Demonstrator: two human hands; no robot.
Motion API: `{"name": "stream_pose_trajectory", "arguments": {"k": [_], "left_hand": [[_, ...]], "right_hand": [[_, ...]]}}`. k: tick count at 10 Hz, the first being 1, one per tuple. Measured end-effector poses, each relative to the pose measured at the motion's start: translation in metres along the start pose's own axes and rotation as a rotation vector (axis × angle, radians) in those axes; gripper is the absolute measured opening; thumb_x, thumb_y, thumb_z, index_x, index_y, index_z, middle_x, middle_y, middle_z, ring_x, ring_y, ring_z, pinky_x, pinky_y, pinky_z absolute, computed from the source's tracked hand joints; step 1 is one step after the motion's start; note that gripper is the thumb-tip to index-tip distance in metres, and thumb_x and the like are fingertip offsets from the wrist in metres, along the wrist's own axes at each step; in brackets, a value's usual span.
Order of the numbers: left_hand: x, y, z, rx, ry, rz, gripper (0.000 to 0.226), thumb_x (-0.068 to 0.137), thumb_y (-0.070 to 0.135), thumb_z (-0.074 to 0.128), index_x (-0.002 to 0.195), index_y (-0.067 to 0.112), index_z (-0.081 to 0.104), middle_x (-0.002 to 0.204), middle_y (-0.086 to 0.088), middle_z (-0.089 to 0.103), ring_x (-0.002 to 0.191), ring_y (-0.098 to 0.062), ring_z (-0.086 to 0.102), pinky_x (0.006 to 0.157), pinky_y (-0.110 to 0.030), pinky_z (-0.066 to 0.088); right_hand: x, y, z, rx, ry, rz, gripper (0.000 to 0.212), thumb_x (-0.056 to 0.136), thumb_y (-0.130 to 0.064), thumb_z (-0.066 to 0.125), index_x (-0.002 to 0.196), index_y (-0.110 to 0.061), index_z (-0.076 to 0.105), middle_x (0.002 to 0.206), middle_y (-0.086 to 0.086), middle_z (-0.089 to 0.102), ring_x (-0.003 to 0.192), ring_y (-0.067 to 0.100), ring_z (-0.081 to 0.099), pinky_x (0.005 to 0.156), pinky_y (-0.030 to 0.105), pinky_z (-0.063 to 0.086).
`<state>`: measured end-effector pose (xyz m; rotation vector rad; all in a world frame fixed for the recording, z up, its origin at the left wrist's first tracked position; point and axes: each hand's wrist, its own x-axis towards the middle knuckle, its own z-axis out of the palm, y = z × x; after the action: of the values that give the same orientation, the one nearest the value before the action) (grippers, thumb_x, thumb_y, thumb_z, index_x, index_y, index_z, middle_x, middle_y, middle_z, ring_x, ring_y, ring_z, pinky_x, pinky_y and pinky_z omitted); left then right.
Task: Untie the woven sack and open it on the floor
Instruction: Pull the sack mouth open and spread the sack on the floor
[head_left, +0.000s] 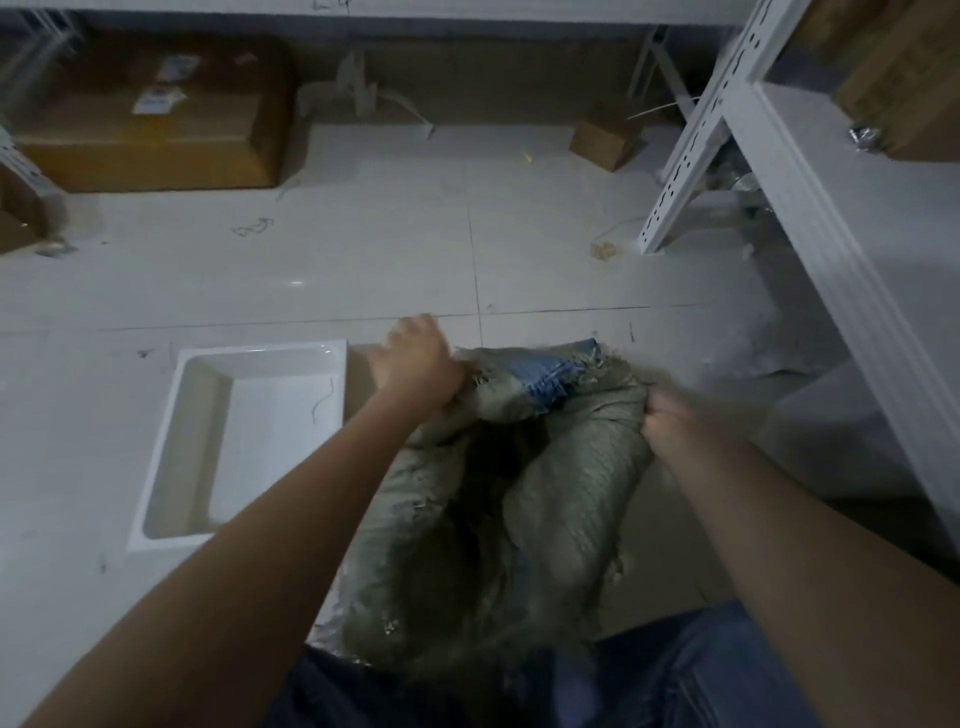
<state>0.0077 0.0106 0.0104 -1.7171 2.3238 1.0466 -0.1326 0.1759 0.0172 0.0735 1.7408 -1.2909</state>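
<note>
Sack (566, 483) mouth gripped at both frayed edges by my left hand (415, 364) and right hand (670, 421); bare floor (363, 260) lies ahead.

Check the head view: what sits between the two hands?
Head view: only the woven sack's bunched top with a blue stripe. The left hand and right hand each grip the fabric at opposite sides.

Sack (545, 499) sits on floor (363, 249) right in front of person, left hand (415, 364) on its far-left edge, right hand (670, 415) on its right edge, w/ the mouth between them. Tray (260, 358) lies on floor just left of sack; shelf (727, 130) stands to the right. Big box (145, 135) far back-left by the wall, small box (602, 137) back-right near shelf leg.
</note>
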Motion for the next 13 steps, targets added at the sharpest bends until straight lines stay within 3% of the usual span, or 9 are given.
{"name": "stream_pose_trajectory", "arguments": {"k": [1,2,4,5,6,7,9,10,13], "left_hand": [[-0.034,0.040,-0.006,-0.137,-0.406,0.422,0.072,0.080,0.020,0.066,0.140,0.008,0.029,0.135,-0.013,0.045,0.115,-0.026,0.051,0.089,-0.035,0.049],[-0.039,0.031,0.016,0.376,-0.396,0.596,0.101,0.070,0.040,0.074,0.148,0.016,0.015,0.149,-0.011,0.029,0.137,-0.028,0.032,0.113,-0.044,0.029],[-0.034,0.020,0.036,0.404,-0.011,0.546,0.035,0.094,0.019,0.042,0.127,0.006,0.042,0.126,-0.018,0.055,0.112,-0.035,0.056,0.089,-0.039,0.044],[-0.029,0.029,0.017,0.137,0.006,0.395,0.024,0.093,0.010,0.040,0.113,0.001,0.049,0.113,-0.023,0.061,0.103,-0.038,0.059,0.077,-0.036,0.043],[-0.020,0.029,0.000,0.047,-0.020,0.260,0.028,0.089,0.007,0.041,0.113,0.000,0.052,0.115,-0.023,0.060,0.106,-0.037,0.057,0.080,-0.037,0.043],[-0.011,0.023,-0.011,0.094,0.019,0.208,0.028,0.088,0.009,0.041,0.111,0.000,0.055,0.113,-0.023,0.061,0.101,-0.037,0.057,0.075,-0.036,0.041],[-0.004,0.014,-0.027,0.100,0.081,0.128,0.023,0.087,0.010,0.041,0.098,0.000,0.059,0.095,-0.019,0.062,0.081,-0.032,0.054,0.070,-0.034,0.043],[-0.003,0.010,-0.036,0.118,0.119,0.106,0.021,0.087,0.011,0.041,0.096,0.001,0.058,0.088,-0.014,0.057,0.078,-0.030,0.052,0.069,-0.033,0.040],[0.012,-0.009,-0.058,0.106,0.200,0.093,0.032,0.091,0.007,0.040,0.116,-0.001,0.058,0.116,-0.023,0.062,0.104,-0.039,0.059,0.075,-0.037,0.043]], "right_hand": [[0.014,0.005,-0.007,0.123,0.088,-0.033,0.065,0.102,0.003,0.023,0.046,-0.003,0.054,0.034,0.009,0.054,0.039,0.009,0.060,0.048,0.012,0.046],[0.012,-0.001,-0.008,0.190,0.100,-0.017,0.047,0.103,0.000,0.019,0.067,-0.006,0.049,0.067,0.009,0.047,0.040,0.001,0.060,0.052,0.004,0.048],[-0.009,-0.034,0.002,0.221,0.044,0.093,0.036,0.103,-0.008,0.025,0.126,0.007,0.049,0.093,0.032,0.053,0.081,0.027,0.054,0.101,0.034,0.043],[-0.001,-0.055,0.007,0.311,0.193,0.128,0.028,0.098,-0.030,0.036,0.102,-0.008,0.052,0.083,0.012,0.054,0.081,0.025,0.057,0.071,0.032,0.052],[0.001,-0.071,0.004,0.090,0.553,-0.180,0.041,0.095,-0.036,0.039,0.125,-0.008,0.046,0.110,0.010,0.057,0.096,0.025,0.058,0.073,0.028,0.041],[-0.023,-0.075,0.016,-0.531,0.497,-0.313,0.066,0.086,-0.047,0.043,0.134,-0.001,0.040,0.131,0.018,0.054,0.114,0.033,0.057,0.092,0.034,0.045],[-0.036,-0.014,0.044,-1.268,-0.152,0.143,0.096,0.081,-0.067,0.051,0.149,-0.007,0.021,0.153,0.017,0.029,0.131,0.038,0.042,0.106,0.044,0.042],[-0.014,0.045,0.050,-1.054,-0.146,0.237,0.115,0.073,-0.068,0.059,0.152,-0.010,-0.001,0.159,0.015,0.008,0.142,0.036,0.026,0.111,0.042,0.033],[0.016,0.049,0.045,-0.670,-0.084,0.051,0.043,0.080,0.000,0.062,0.122,0.000,0.052,0.114,0.014,0.059,0.104,0.030,0.058,0.083,0.033,0.048]]}}
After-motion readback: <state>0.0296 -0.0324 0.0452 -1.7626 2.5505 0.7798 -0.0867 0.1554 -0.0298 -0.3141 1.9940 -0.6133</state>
